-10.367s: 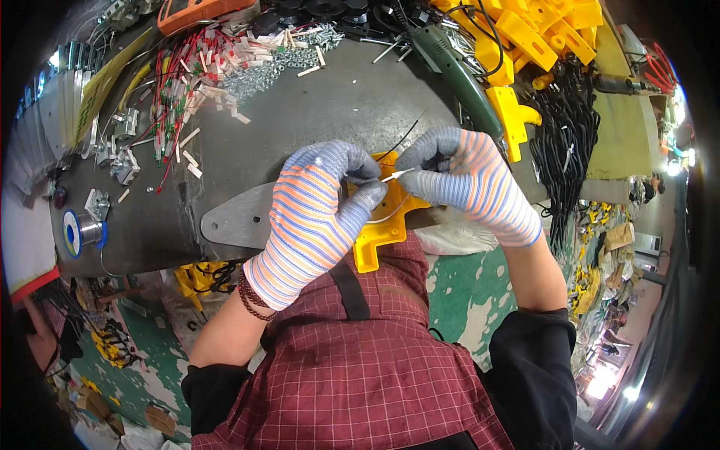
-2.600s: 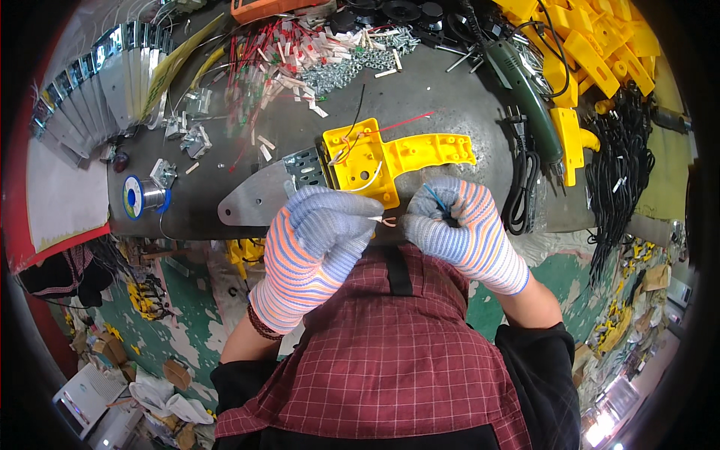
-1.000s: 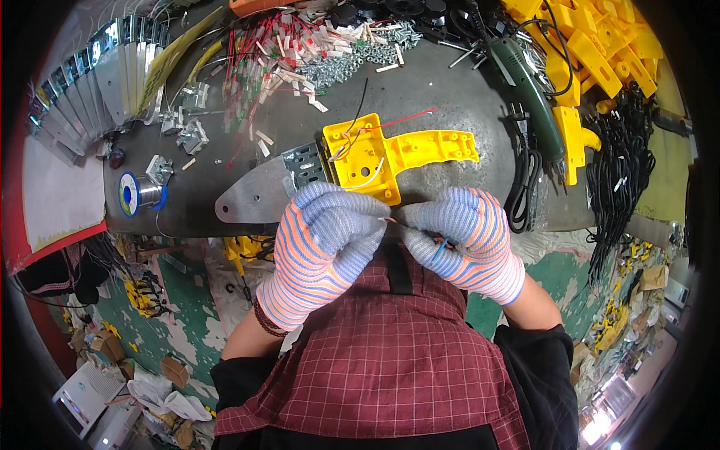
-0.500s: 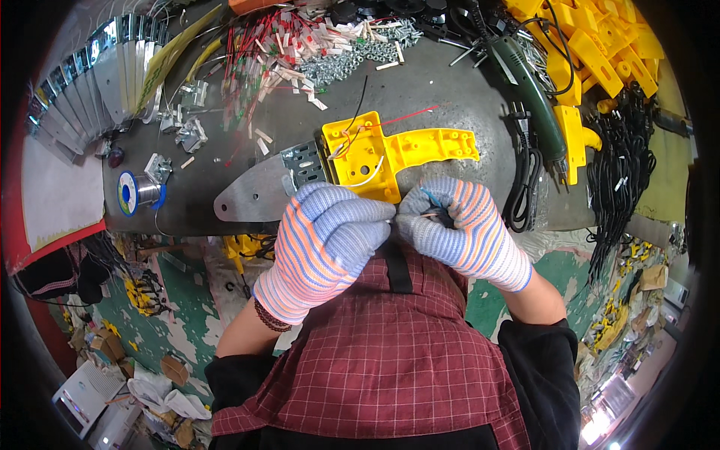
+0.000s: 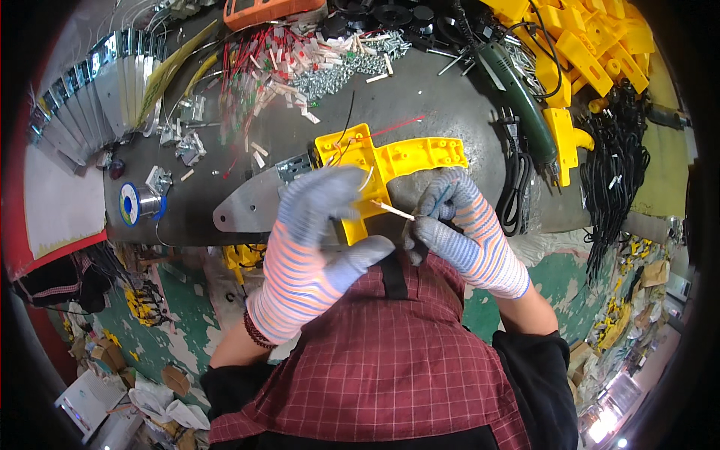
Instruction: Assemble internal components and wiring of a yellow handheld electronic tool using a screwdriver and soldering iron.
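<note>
Wire end (image 5: 391,211), a thin pale strand with a reddish tip, spans the gap between the two gloved hands just below the middle of the frame, over the near edge of the surface (image 5: 450,112). The right hand (image 5: 457,232) has its grip closed on the strand's right end, pinched between thumb and forefinger; the left hand (image 5: 322,225) curls toward the tip with fingers bent, though whether it actually pinches the strand I cannot tell. To do this well, the pinch probably wants to stay close to the tip so the strand does not bend, with both wrists steadied near the yellow plastic housing (image 5: 382,161) that lies just behind the hands, red and black leads trailing from it. A metal blade-shaped plate (image 5: 247,206) sits beside the housing at centre left, a solder spool (image 5: 135,204) further left, and a green power tool (image 5: 521,112) lies at upper right.
</note>
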A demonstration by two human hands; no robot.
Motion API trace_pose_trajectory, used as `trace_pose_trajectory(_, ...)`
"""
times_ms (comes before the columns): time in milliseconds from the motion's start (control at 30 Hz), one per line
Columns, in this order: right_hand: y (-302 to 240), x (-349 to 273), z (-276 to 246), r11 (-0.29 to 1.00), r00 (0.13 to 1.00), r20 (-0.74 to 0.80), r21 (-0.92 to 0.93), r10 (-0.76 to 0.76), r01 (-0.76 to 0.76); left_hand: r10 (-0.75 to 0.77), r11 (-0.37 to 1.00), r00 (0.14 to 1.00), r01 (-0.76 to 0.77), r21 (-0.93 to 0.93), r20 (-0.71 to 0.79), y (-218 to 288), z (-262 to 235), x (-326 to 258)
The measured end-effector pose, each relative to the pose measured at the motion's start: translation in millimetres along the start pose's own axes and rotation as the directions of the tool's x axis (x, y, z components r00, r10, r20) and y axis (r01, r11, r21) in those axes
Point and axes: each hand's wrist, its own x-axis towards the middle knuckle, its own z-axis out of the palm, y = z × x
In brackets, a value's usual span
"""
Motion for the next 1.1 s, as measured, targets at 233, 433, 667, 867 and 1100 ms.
trace_pose_trajectory(233,-4,-5,1,0.996,1.0,0.018,-0.086,0.015,-0.013,-0.527,0.417,0.805,0.523,-0.743,0.27,11,3,-5)
trace_pose_trajectory(433,-14,7,26,0.818,0.977,-0.016,-0.55,-0.212,0.168,-0.503,0.674,0.856,0.472,-0.567,0.114,9,11,-7)
trace_pose_trajectory(667,-25,-5,12,0.92,0.997,-0.07,-0.386,0.037,-0.061,-0.223,0.957,0.973,0.206,-0.206,-0.062,8,14,0)
trace_pose_trajectory(867,-24,5,23,0.876,0.996,-0.076,-0.483,-0.047,0.005,0.011,0.997,0.999,-0.007,-0.074,0.043,4,9,10)
trace_pose_trajectory(1100,-17,2,23,0.93,0.984,-0.175,-0.366,-0.027,-0.039,-0.534,0.249,0.843,0.225,-0.942,0.06,11,12,7)
